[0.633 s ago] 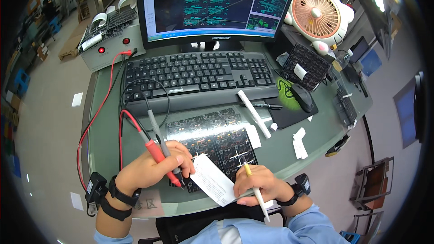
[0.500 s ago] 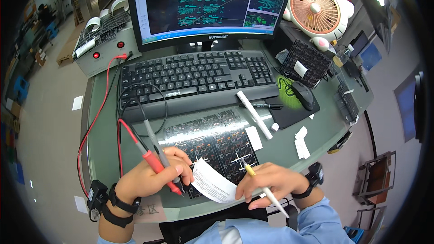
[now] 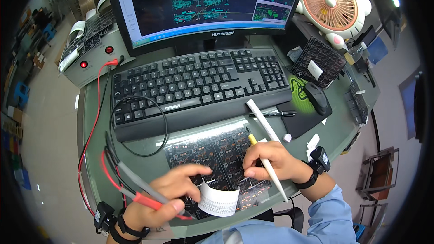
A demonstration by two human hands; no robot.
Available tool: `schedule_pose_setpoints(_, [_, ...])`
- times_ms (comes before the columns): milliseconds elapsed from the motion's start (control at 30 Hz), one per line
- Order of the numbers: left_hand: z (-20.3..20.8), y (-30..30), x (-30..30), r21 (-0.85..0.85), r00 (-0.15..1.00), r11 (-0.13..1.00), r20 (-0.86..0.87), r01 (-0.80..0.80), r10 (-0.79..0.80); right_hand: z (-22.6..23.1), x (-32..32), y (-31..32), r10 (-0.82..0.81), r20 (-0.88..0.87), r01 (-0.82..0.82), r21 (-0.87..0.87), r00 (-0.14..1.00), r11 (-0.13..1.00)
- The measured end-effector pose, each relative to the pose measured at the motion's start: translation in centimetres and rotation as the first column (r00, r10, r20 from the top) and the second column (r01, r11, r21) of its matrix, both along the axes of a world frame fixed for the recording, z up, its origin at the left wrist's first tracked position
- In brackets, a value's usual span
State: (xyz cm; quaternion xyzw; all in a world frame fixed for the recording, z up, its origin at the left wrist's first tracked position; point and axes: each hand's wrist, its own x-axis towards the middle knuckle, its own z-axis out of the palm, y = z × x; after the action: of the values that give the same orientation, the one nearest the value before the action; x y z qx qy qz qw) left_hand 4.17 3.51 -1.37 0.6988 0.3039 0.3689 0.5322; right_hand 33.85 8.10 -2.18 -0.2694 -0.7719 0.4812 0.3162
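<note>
Tabletop of grey-green fills my view, with a black circuit board lying near me in front of the keyboard. My left hand grips a red probe and pinches a curled paper strip on the board. My right hand holds a white pen. A monitor stands far, and bare floor lies left.
</note>
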Motion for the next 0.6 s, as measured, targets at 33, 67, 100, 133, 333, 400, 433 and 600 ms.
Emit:
schedule_pose_setpoints(33, [0.1,-0.1,0.1,-0.05,0.997,0.995,-0.008,0.081,-0.082,0.0,-0.1,0.2,0.009,0.024,-0.01,0.069,1.0,0.998])
schedule_pose_setpoints(67, [0.1,0.0,0.1,-0.1,0.986,0.982,-0.01,0.162,-0.164,0.0,-0.2,0.3,0.015,0.051,-0.022,0.138,0.999,0.99])
schedule_pose_setpoints(100, [-0.2,0.5,-0.5,-0.072,0.957,0.957,-0.055,0.279,-0.283,-0.1,-0.2,0.4,0.014,0.05,-0.021,0.133,0.999,0.991])
schedule_pose_setpoints(133, [0.1,0.7,-0.7,-0.094,0.943,0.942,-0.055,0.323,-0.329,-0.2,-0.2,0.3,0.003,0.038,-0.008,0.138,0.999,0.99])
schedule_pose_setpoints(333, [-0.3,1.4,-1.5,-0.014,0.919,0.918,0.014,0.395,-0.395,-0.6,0.0,0.1,-0.009,0.043,0.002,0.161,0.999,0.987])
schedule_pose_setpoints(400, [0.0,1.3,-1.5,-0.004,0.937,0.938,0.042,0.347,-0.347,-0.6,0.0,0.1,-0.004,0.035,-0.002,0.159,0.999,0.987])
schedule_pose_setpoints(433, [0.1,1.4,-1.7,-0.005,0.942,0.942,0.041,0.334,-0.334,-0.6,-0.1,0.1,-0.001,0.033,-0.004,0.161,0.999,0.987])
schedule_pose_setpoints(600, [-0.3,2.1,-2.0,0.008,0.948,0.948,0.011,0.319,-0.319,-0.7,0.2,0.3,-0.01,0.039,0.005,0.148,0.999,0.989])
